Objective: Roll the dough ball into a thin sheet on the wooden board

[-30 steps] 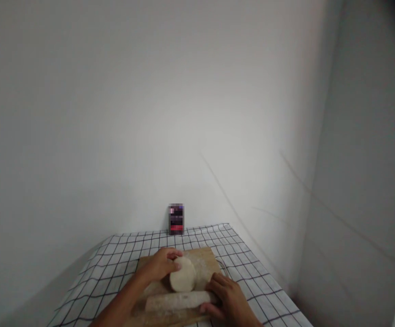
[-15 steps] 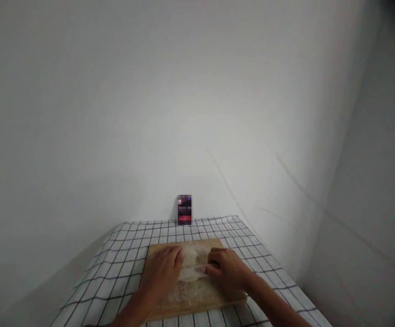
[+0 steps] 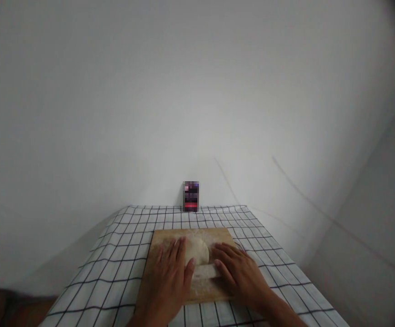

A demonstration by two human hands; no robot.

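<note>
A flat, rounded piece of pale dough [image 3: 198, 252] lies on a floured wooden board [image 3: 214, 290]. Across its near side runs a pale bar that looks like a floured rolling pin [image 3: 205, 272]; both ends are hidden beneath my hands. My left hand [image 3: 172, 272] rests flat over the left end, fingers spread, partly covering the dough's left edge. At the other end lies my right hand [image 3: 238, 270], palm down with fingers stretched out, just right of the dough. Neither hand is wrapped around the bar.
A white cloth with dark grid lines [image 3: 115, 268] covers the table under the board. Against the white wall [image 3: 190, 113] at the back stands a small dark upright item [image 3: 191, 196], its face pixelated. Something brown and blurred [image 3: 16, 309] shows at lower left.
My right hand has gone from curled to flat, and my left fingers have spread. The bar now sits at the dough's near side, where dough showed in front of it before. The view has shifted slightly.
</note>
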